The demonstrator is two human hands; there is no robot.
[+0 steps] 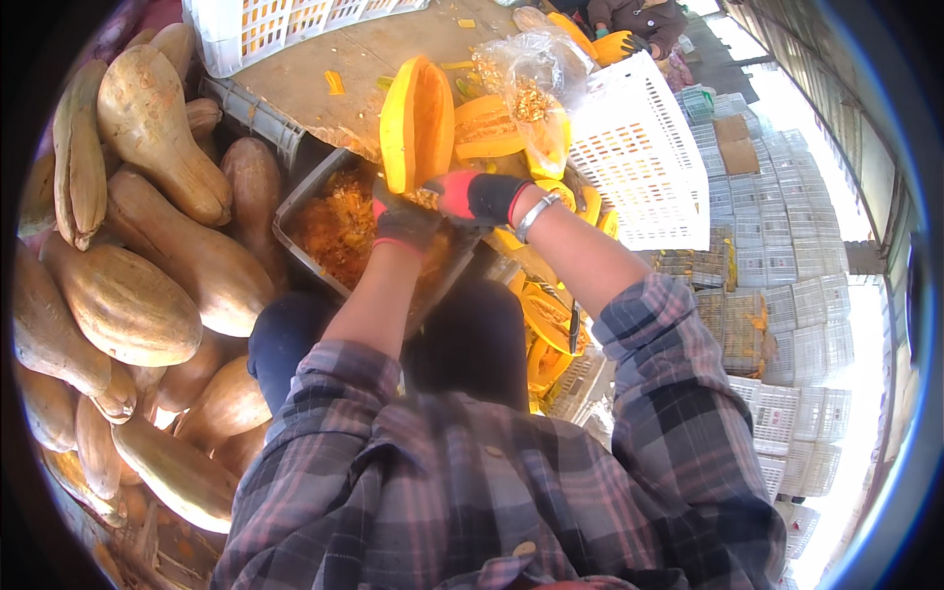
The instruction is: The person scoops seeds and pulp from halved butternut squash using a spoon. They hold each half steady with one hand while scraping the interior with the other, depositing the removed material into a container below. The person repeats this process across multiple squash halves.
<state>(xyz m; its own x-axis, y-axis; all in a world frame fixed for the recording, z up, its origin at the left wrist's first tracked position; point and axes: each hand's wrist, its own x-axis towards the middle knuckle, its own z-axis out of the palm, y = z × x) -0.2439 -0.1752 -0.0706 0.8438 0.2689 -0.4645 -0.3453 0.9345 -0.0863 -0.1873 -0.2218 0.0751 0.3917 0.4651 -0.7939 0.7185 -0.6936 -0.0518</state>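
Note:
My left hand (pixel 402 216), in a dark and red work glove, grips the near end of a peeled, hollowed squash half (pixel 417 122) that stands tilted over a grey plastic crate (pixel 291 214). Orange pulp and seeds (pixel 341 228) fill the crate between my knees. My right hand (pixel 476 198), in a red and black glove, is at the squash's near end, with seeds and pulp by its fingertips; whether it holds anything is hidden. Beyond it lie another peeled half with pulp (pixel 488 127) and a clear plastic bag of seeds (pixel 532 99).
Unpeeled squashes (pixel 151 273) are heaped at the left. A white perforated crate (pixel 638 158) leans at the right, another (pixel 295 29) stands at the top left on the board (pixel 295 96). Cut squash and a dark-handled tool (pixel 574 328) lie by my right knee. A co-worker (pixel 641 26) handles squash beyond.

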